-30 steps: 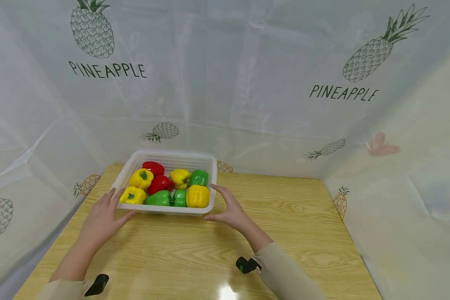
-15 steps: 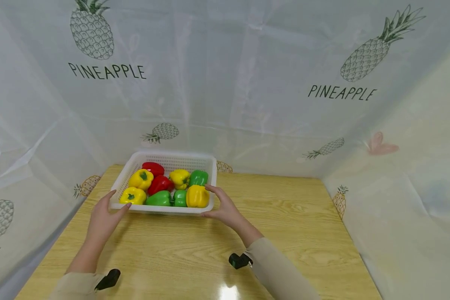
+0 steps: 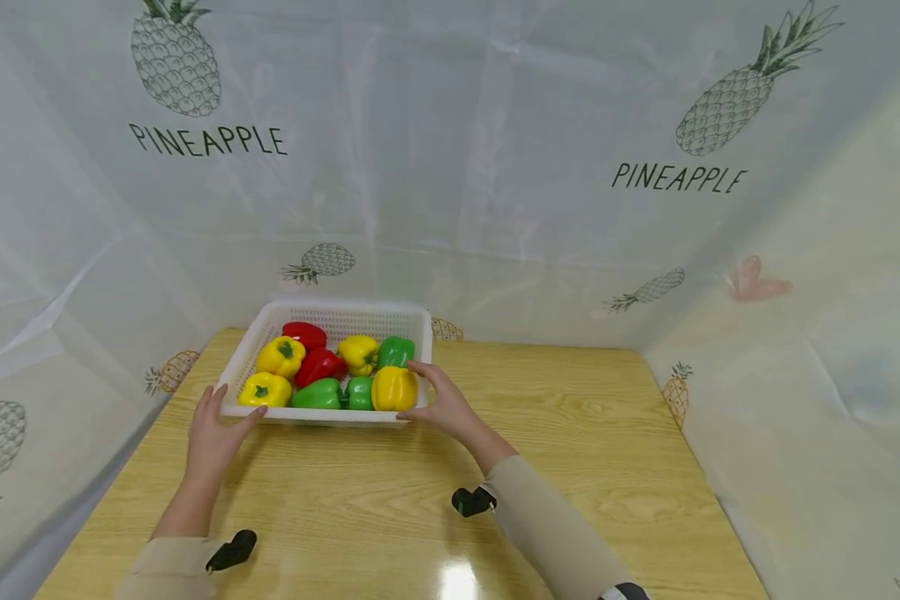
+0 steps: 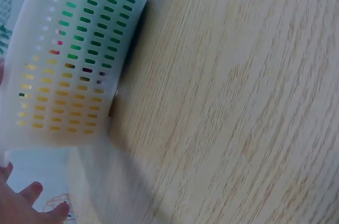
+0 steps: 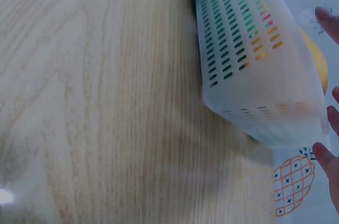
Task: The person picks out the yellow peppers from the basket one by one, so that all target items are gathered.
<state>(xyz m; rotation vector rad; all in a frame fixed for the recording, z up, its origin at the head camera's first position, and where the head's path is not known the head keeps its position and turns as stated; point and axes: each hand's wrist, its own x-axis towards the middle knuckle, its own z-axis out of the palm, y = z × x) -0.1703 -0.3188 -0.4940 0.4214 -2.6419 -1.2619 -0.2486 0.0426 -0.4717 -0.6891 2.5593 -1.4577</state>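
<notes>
A white perforated plastic basket (image 3: 232, 375) of red, yellow and green bell peppers stands at the back left of the table. At its front left corner, my left hand (image 3: 213, 437) holds the rim, thumb along the front and fingers by the left side. Across from it my right hand (image 3: 450, 408) grips the front right corner, thumb at the front rim and index finger over the side rim beside a yellow pepper (image 3: 394, 389). In the left wrist view, the spread fingers (image 4: 32, 192) show past the basket's end; in the right wrist view, fingers (image 5: 324, 155) lie along the rim.
The wooden table (image 3: 562, 417) extends in front of the basket and to its right. Pale sheeting (image 3: 495, 208) printed with pineapples hangs close behind the basket and along both sides. A dark wrist camera (image 3: 474, 502) sits at each sleeve.
Both hands have closed in from beside the basket onto its front corners, the left moving right and the right moving left. The basket and peppers keep their place.
</notes>
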